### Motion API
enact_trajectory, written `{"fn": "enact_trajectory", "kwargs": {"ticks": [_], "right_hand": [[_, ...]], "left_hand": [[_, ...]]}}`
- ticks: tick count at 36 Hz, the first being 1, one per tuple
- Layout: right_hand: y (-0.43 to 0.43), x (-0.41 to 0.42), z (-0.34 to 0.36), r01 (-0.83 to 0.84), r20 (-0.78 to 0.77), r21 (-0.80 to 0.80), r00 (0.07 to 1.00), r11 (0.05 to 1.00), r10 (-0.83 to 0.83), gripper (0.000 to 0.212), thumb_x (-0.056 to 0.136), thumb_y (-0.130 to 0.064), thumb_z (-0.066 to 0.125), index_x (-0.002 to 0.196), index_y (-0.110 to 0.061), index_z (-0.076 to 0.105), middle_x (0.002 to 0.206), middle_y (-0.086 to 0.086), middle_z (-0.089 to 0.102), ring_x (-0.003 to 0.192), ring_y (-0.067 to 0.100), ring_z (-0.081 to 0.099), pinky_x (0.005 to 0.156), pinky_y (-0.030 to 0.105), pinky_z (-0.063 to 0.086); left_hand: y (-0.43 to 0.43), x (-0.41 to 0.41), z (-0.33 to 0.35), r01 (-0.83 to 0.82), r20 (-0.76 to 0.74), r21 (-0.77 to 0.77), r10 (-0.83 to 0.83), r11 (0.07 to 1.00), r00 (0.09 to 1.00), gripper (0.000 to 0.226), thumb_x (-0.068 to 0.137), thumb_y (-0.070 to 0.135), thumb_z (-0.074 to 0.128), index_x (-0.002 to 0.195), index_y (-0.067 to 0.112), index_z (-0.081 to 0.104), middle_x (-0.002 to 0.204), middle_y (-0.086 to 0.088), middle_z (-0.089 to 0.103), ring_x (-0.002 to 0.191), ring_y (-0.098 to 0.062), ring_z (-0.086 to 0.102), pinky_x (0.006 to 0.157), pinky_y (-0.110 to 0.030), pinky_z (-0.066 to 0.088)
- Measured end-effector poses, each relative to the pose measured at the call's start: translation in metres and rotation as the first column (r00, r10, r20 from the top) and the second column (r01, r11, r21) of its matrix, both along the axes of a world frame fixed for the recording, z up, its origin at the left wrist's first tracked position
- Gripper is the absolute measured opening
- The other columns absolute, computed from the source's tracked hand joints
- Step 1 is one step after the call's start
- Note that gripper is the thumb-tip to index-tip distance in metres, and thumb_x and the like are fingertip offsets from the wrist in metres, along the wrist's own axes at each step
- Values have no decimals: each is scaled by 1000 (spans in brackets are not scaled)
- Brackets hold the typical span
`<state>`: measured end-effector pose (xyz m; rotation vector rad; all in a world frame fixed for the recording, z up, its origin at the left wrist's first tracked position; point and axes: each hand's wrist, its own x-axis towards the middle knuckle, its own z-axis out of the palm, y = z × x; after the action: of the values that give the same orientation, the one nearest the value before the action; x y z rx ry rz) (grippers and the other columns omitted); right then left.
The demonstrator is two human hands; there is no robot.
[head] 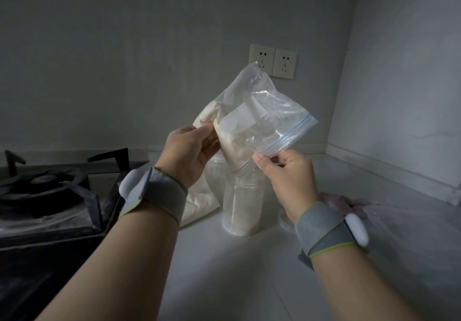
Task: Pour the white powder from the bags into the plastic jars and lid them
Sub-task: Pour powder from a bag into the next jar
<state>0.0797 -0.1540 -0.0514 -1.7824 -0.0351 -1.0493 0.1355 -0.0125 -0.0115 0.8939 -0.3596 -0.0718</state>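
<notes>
A clear zip bag (259,118) with white powder in it hangs tilted over an open clear plastic jar (243,203) on the counter. Its blue zip edge points down to the right, above the jar's mouth. My left hand (189,153) grips the bag's left side. My right hand (287,178) pinches the zip edge at its lower corner. White powder fills the jar's lower part. A second bag of powder (199,202) lies on the counter behind my left wrist. A round clear lid (284,221) lies to the right of the jar, partly hidden by my right wrist.
A black gas stove (50,196) takes up the counter's left side. Two wall sockets (273,61) sit above the bag. A crumpled pinkish plastic bag (349,202) lies at the right near the corner wall (399,96). The pale counter (237,271) extends toward me.
</notes>
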Motion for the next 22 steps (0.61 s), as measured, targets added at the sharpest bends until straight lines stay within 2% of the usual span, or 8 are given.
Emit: {"fn": "enact_trajectory", "kwargs": {"ticks": [5,10,15,19,22], "right_hand": [[-2,1,0,-18,14,33,1000,999,18,26,76,-13,74,57,-27,61,62,-10,64,62,5,58,71,25,49],[-2,1,-1,-7,23,14,1000,1000,6,28,76,-13,73,57,-28,60,64,-9,64,66,9,59,72,27,49],[-2,1,0,-16,36,23,999,1000,16,27,77,-13,73,57,-27,61,64,-11,65,63,3,58,70,25,48],[-1,0,0,-28,24,33,999,999,27,26,77,-11,72,59,-27,61,65,-9,65,63,4,58,71,24,49],[0,1,-1,-51,2,38,999,998,51,25,78,-11,71,61,-26,61,68,-5,66,70,10,61,75,27,50]], "left_hand": [[1,1,-1,13,21,50,-14,999,1000,11,97,3,45,93,7,55,90,-11,64,75,-21,65,67,-33,58],[0,0,0,35,31,118,-39,992,999,22,99,7,40,119,14,49,92,-11,62,76,-25,64,62,-37,58],[0,-2,0,32,15,121,-34,992,999,21,101,14,40,119,16,51,98,-7,63,78,-24,64,63,-37,57],[0,-3,0,32,-2,119,-32,992,999,18,101,17,39,106,12,56,95,-7,64,75,-22,65,57,-33,57],[-1,-4,1,41,-29,118,-38,992,999,23,102,18,37,117,9,53,105,-14,63,84,-28,64,62,-36,58]]}}
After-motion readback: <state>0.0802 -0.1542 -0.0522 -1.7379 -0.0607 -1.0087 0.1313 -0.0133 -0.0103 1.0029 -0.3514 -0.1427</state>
